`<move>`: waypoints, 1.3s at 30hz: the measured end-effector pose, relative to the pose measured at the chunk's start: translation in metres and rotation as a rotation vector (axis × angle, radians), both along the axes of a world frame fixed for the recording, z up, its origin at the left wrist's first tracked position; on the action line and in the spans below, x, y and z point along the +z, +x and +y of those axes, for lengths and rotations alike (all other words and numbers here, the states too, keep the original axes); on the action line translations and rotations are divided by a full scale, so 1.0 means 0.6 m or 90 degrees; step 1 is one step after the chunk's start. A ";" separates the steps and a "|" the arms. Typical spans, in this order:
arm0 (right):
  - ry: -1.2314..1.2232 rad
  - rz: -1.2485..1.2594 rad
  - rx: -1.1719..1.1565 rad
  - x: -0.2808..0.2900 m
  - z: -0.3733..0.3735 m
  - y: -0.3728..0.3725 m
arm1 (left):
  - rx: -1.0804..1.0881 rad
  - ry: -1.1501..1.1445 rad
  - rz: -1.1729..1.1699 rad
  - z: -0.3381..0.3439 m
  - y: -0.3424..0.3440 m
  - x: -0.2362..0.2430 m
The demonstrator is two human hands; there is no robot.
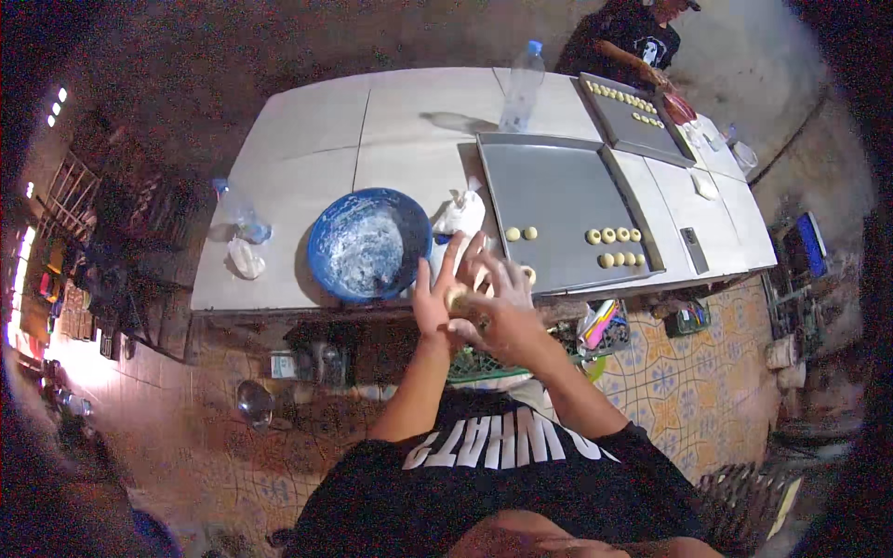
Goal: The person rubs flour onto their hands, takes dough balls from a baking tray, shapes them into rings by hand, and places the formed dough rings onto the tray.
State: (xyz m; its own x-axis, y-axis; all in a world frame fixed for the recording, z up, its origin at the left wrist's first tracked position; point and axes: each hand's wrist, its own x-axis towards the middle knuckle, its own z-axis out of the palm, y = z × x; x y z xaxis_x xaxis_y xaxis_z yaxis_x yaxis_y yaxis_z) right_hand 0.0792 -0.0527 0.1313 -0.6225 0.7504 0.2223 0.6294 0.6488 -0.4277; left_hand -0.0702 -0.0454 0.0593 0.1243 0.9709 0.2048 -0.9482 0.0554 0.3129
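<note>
In front of the table my two hands meet around a small pale dough ball [455, 298]. It rests on the palm of my left hand [435, 299], whose fingers stretch upward. Against the ball press the thumb and fingers of my right hand [507, 312], partly covering it. A large grey baking tray [558, 191] lies just beyond, with dough balls in short rows [614, 236] near its right side and a pair [522, 233] at its left. Another dough piece [529, 274] shows beside my right fingers. The blue basin [321, 223] to the left contains white flour.
A crumpled white bag [462, 212] sits between basin and tray. Clear plastic bottles stand at the back [524, 88] and lie at left [246, 219]. A co-worker [633, 42] works at a second tray [642, 130]. Below the table edge is a green crate [488, 369].
</note>
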 end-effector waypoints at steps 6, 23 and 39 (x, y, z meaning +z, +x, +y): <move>0.078 0.054 -0.073 -0.015 0.000 -0.004 | 0.025 -0.034 0.076 0.009 -0.005 -0.003; 0.017 -0.025 -0.010 -0.006 0.007 0.013 | -0.073 -0.050 -0.082 0.025 0.014 -0.025; 0.030 -0.001 -0.062 -0.009 -0.010 0.012 | -0.136 0.000 -0.189 0.016 0.005 -0.030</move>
